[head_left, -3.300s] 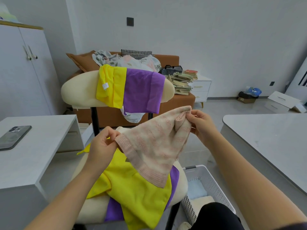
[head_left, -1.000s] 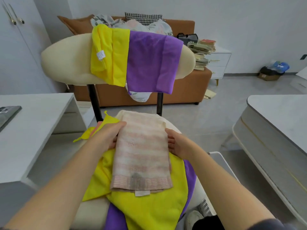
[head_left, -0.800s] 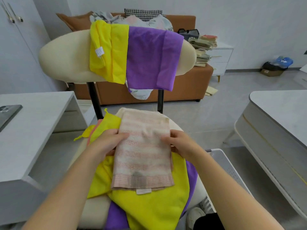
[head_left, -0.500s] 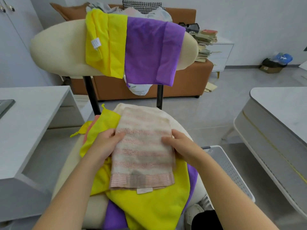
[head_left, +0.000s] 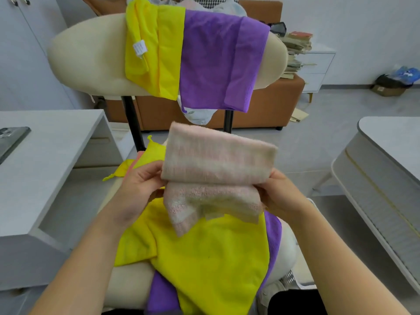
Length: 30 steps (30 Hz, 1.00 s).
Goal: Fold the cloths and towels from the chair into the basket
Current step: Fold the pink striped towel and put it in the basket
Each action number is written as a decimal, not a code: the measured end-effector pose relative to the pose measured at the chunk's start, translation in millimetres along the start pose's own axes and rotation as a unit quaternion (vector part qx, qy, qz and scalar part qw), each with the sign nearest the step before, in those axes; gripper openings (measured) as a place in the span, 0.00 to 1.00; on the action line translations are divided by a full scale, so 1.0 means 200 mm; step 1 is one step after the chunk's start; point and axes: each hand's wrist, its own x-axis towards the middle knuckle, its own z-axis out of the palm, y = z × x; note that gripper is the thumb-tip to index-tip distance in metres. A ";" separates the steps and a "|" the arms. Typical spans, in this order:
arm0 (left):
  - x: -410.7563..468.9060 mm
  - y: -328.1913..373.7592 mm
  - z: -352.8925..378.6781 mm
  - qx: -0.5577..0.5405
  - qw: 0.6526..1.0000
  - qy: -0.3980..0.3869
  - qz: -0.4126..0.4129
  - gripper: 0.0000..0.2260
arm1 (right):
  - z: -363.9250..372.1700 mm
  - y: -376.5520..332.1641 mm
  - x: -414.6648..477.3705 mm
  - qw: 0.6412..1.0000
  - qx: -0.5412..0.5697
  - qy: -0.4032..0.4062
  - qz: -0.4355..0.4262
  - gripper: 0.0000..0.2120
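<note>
A pink striped towel, folded over on itself, is lifted above the cream chair's seat. My left hand grips its left edge and my right hand grips its right edge. Under it on the seat lie a yellow cloth and a purple cloth. Over the chair's backrest hang another yellow cloth and another purple cloth. Only a corner of the white basket shows at the lower right, behind my right arm.
A white desk with a phone stands at the left. A grey-white table is at the right. Behind the chair are an orange sofa and a white drawer unit with stacked books.
The towel lay flat on the seat with my hands pressing its sides; now both hands have gripped it, folded its far half over and lifted it off the yellow cloth.
</note>
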 end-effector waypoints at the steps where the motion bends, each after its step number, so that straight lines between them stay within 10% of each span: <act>1: -0.01 0.00 0.00 0.023 1.000 -0.012 0.013 0.23 | 0.00 0.00 -0.01 1.000 -0.019 -0.007 -0.011 0.20; 8: -0.02 0.00 0.03 0.106 0.991 -0.014 0.075 0.30 | 0.00 0.00 -0.03 0.991 -0.116 -0.004 -0.064 0.33; 21: -0.01 0.00 0.02 0.102 0.988 0.051 0.105 0.11 | -0.02 -0.03 -0.04 0.990 -0.082 -0.019 -0.110 0.15; 30: 0.01 -0.05 0.07 0.015 0.989 0.097 -0.113 0.07 | 0.01 0.05 0.01 0.993 -0.049 0.102 0.023 0.13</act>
